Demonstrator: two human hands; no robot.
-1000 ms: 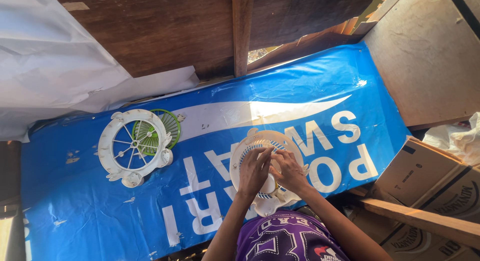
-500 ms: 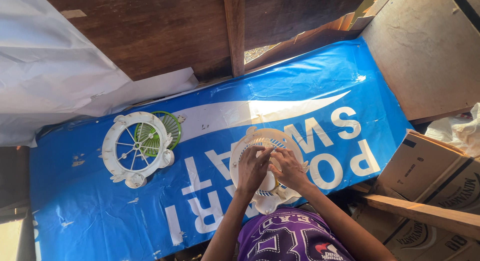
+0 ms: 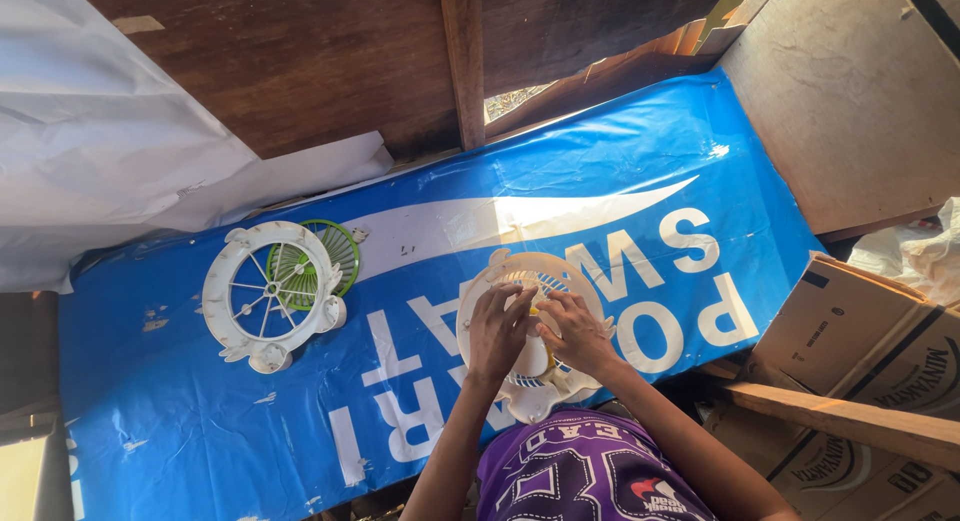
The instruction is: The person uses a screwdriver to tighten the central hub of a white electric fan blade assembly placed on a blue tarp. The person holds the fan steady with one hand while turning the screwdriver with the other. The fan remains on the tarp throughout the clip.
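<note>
A small white fan body [image 3: 530, 271] with a round grille lies on a blue printed sheet [image 3: 640, 161] that covers the bench. My left hand [image 3: 497, 331] rests on its centre with fingers bent. My right hand [image 3: 572, 331] pinches a thin yellow-handled tool [image 3: 545, 341] at the fan's hub, only partly visible between the fingers. To the left, apart from both hands, lies a detached white fan grille ring [image 3: 265, 296] with spokes, overlapping a green fan blade [image 3: 325, 253].
A dark wooden wall with an upright post [image 3: 462, 61] stands behind the bench. White sheeting [image 3: 100, 141] hangs at the left. Cardboard boxes [image 3: 860, 341] and a wooden beam [image 3: 840, 411] crowd the right side, with a plywood board [image 3: 850, 101] above them.
My hands stay on the white fan with only small finger shifts. The view has drifted slightly; the grille ring and green blade have not moved on the sheet.
</note>
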